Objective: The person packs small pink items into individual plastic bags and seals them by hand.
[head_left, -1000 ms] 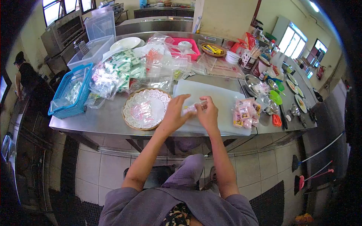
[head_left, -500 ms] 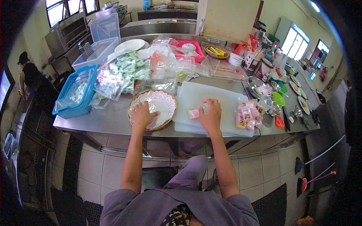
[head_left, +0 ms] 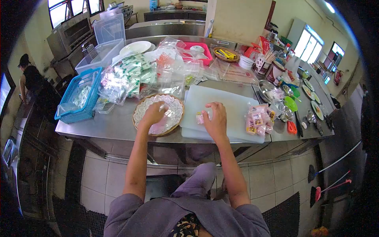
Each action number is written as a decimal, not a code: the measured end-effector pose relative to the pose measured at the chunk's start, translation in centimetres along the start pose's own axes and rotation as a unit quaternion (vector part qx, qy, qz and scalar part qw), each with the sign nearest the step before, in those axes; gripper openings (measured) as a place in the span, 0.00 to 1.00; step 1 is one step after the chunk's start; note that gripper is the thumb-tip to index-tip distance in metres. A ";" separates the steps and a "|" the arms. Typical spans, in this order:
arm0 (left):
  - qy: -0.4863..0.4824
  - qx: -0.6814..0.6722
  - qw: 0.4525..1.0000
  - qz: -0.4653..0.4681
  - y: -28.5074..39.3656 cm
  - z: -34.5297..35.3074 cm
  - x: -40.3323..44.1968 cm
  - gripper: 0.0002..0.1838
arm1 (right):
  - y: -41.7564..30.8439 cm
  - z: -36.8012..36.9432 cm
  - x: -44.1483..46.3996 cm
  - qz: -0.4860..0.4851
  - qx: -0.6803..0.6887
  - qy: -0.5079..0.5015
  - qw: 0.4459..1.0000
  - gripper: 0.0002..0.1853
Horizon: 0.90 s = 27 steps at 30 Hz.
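My left hand (head_left: 155, 113) is over the round basket (head_left: 137, 118) lined with a white lace doily (head_left: 173, 106). Its fingers are bent together around something clear that I cannot make out. On the white cutting board (head_left: 237, 98), my right hand (head_left: 216, 118) has curled fingers at a small clear packet with pink and yellow on it (head_left: 199, 117). Several pink and yellow packets (head_left: 259, 118) lie heaped at the board's right side.
A blue basket (head_left: 80, 94) and a pile of green-and-white packets (head_left: 132, 75) stand at the left. Behind are a pink tray (head_left: 207, 59) and plastic bags. Bowls, a knife and plates (head_left: 317, 110) are at the right. A person (head_left: 33, 83) stands far left.
My left hand went from the board to the doily basket, then rose slightly with its fingers drawn together. My right hand stayed over the board with the small packet, shifting a little left since half a second ago.
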<state>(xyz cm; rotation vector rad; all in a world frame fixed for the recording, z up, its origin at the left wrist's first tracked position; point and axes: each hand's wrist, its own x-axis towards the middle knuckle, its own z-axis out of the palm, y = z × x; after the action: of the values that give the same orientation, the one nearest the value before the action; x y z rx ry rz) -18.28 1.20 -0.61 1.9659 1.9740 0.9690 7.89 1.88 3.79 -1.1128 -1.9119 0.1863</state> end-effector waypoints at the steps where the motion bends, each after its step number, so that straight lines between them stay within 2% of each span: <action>1: -0.021 -0.008 1.000 0.017 0.0 0.1 0.0 0.17 | -0.1 0.2 -0.1 -0.005 0.005 0.000 1.000 0.13; 3: -0.065 -0.024 0.996 0.049 0.4 -0.3 -0.3 0.16 | -0.2 0.3 -0.2 -0.009 0.015 0.001 1.000 0.13; 4: -0.076 -0.029 0.996 0.034 1.0 -0.6 -0.5 0.14 | -0.3 0.4 -0.3 -0.007 0.021 -0.001 1.000 0.13; 7: -0.171 -0.042 0.984 0.003 2.2 -2.3 -1.1 0.17 | -0.3 0.5 -0.3 -0.008 0.038 -0.007 0.999 0.13; 13: -0.105 0.012 0.990 0.091 1.8 -1.7 -1.6 0.27 | -0.6 0.9 -0.3 -0.008 0.066 -0.012 0.998 0.13; 16: -0.060 0.038 0.993 0.089 1.7 -0.6 -1.5 0.23 | -0.7 1.2 -0.4 -0.011 0.079 -0.013 0.997 0.12; 19: -0.057 0.029 0.997 0.053 2.5 -0.3 -1.2 0.18 | -0.8 1.1 -0.4 -0.007 0.090 -0.021 0.996 0.12; 22: -0.038 0.087 0.994 0.062 3.7 -0.2 -1.4 0.11 | -0.7 1.2 -0.4 -0.010 0.089 -0.020 0.996 0.12; 25: -0.013 0.123 0.986 0.109 3.6 0.3 -1.2 0.09 | -0.6 1.2 -0.5 -0.012 0.093 -0.022 0.995 0.11; 27: 0.009 0.153 0.984 0.094 4.0 0.2 -1.0 0.07 | -0.8 1.0 -0.4 -0.012 0.095 -0.023 0.995 0.11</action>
<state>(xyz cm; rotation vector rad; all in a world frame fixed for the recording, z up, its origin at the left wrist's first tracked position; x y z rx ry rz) -14.79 -0.08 1.22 2.3494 2.0826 0.7579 6.73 1.38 3.38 -0.9653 -1.9031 0.3737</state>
